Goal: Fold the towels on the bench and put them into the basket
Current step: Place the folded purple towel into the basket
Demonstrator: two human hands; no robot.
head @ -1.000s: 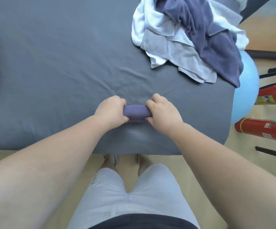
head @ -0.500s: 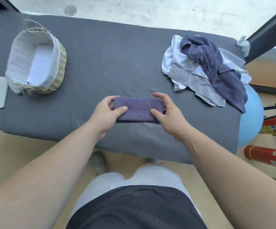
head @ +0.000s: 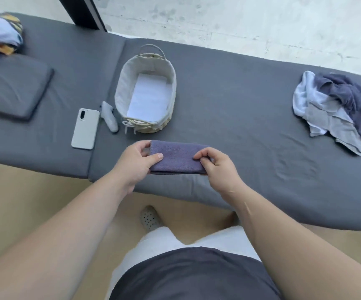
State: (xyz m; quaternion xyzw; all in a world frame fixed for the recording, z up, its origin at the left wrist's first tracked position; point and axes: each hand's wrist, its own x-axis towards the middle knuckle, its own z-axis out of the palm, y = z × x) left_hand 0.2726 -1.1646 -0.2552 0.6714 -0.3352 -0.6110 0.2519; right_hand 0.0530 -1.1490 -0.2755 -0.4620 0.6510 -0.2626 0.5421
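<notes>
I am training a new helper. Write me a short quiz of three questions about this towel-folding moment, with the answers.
1. True or false: the folded purple towel is outside the basket.
2. How do the left hand and right hand hold the towel? A. pinching its short ends B. pressing flat on top C. not touching it
3. Fill in: the pile of unfolded towels lies on the bench toward the person's ____ side.
Key: 1 true; 2 A; 3 right.
</notes>
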